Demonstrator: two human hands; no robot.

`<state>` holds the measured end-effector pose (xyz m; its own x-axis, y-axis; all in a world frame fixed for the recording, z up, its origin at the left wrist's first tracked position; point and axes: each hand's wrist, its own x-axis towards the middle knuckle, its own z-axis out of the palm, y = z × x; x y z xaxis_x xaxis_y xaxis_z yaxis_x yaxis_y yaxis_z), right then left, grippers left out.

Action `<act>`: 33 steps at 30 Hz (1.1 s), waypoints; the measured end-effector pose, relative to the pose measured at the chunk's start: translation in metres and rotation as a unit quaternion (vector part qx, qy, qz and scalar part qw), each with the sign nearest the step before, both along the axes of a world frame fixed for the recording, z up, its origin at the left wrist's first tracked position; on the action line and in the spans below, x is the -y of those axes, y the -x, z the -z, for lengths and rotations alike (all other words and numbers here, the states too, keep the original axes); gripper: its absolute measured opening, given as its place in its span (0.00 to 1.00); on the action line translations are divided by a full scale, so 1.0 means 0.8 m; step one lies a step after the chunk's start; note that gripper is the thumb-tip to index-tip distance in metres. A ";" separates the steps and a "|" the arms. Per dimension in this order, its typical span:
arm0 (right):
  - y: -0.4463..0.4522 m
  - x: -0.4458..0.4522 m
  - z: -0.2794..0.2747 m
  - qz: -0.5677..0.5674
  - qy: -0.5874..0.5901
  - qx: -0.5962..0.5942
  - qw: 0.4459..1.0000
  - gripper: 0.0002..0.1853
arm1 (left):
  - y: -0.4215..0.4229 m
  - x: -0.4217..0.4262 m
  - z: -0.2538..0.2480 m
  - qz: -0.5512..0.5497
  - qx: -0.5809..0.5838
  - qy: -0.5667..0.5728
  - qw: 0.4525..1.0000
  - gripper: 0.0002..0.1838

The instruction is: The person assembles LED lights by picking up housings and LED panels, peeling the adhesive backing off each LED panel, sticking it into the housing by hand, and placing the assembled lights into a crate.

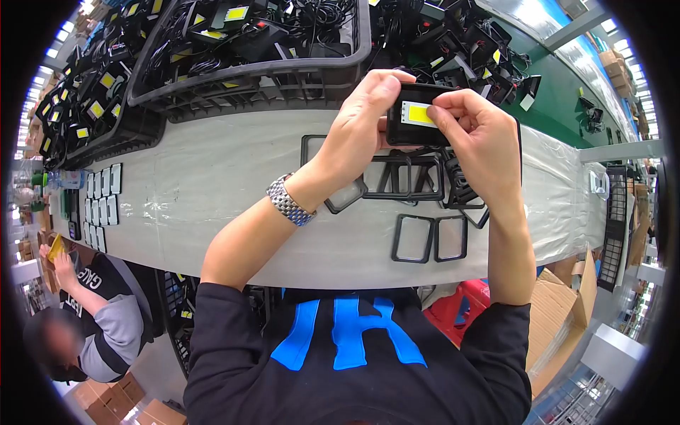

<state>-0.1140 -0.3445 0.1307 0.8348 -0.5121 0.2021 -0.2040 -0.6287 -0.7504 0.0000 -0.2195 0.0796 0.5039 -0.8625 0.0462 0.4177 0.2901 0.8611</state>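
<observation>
One black housing point(409, 134), clasped by the left grip point(361, 117), hovers above a pale-covered table point(248, 180), carton point(556, 308) nearby; right grip's point(483, 138) hold unclear.

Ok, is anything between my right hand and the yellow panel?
Nothing visible is in the way: your right hand has its thumb at the right end of the yellow panel. Your left hand grips the black case by its left side, clear of the panel.
</observation>
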 end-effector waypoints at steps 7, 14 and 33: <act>0.004 -0.006 -0.004 0.011 0.117 -0.027 0.993 0.07 | 0.003 0.004 0.011 -0.050 0.186 -0.018 0.981 0.22; 0.011 0.011 0.014 0.020 -0.068 0.061 0.996 0.14 | -0.002 0.001 0.007 -0.060 0.138 0.002 0.989 0.19; 0.041 0.057 0.030 -0.003 -0.296 0.408 0.864 0.18 | -0.039 0.062 -0.144 -0.032 0.175 0.060 0.982 0.16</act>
<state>-0.1468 -0.3902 0.1070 0.5414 -0.7233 0.4286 0.5467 -0.0844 -0.8331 0.0313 -0.2695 0.1946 0.4926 -0.8072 0.3253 0.0802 0.4143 0.9066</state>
